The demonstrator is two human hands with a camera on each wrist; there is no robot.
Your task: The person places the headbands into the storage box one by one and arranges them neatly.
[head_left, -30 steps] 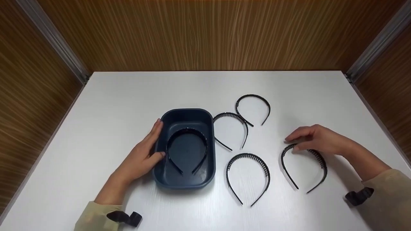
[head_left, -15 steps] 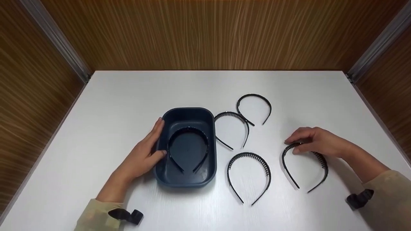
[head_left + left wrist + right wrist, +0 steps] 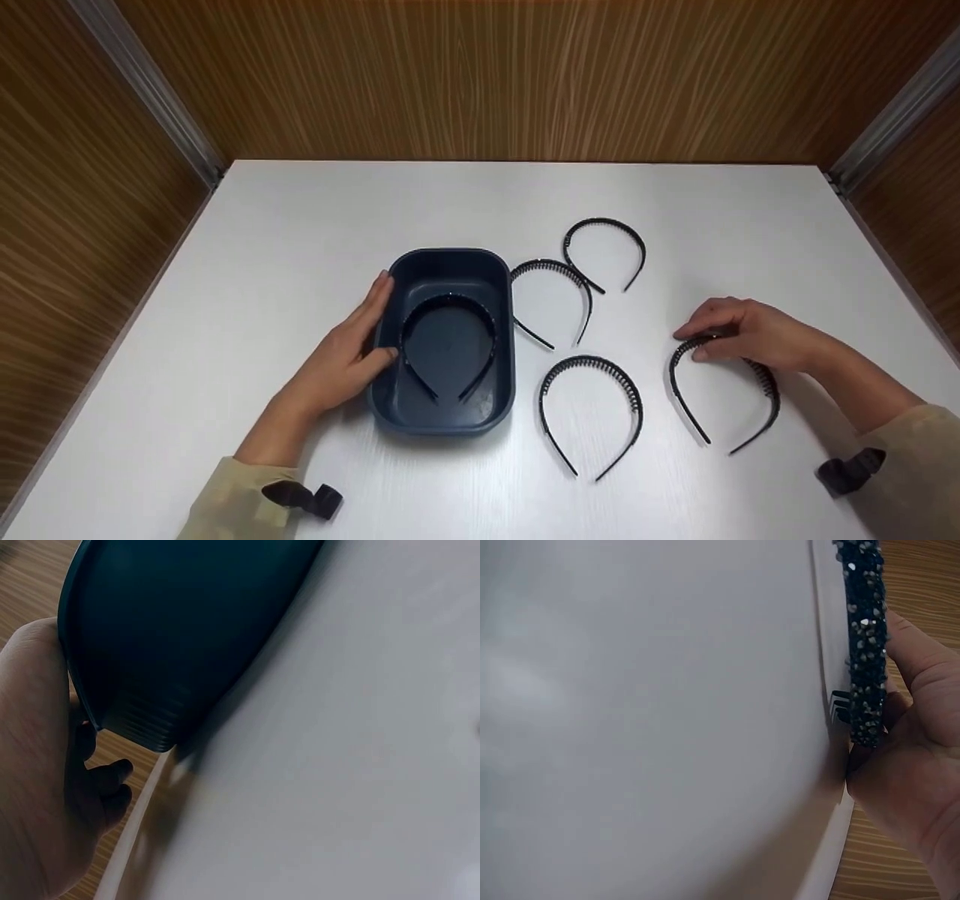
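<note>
A person sits at a white table, both forearms in pale sleeves. Left to right: the left hand lies against the left long wall of a dark blue tray, fingers straight along the outer wall and the thumb tip at the rim; it presses rather than clasps. In the left wrist view the tray's ribbed outer wall meets the palm. Inside the tray a black headband lies flat, its arch toward the far side and its ends toward the person.

Just right of the tray, two thin headbands overlap: a toothed one nearest the tray wall and a plain one behind it, their ends crossing. Nearer the person lies a third toothed headband, apart from the others.

Farthest right, the right hand pinches the arch of a studded headband, which rests on the table near the right edge. The fingers curl over the top of the arch at its left shoulder; both ends point toward the person, below and clear of the hand. The right wrist view shows the glittering band held against the fingertips.
</note>
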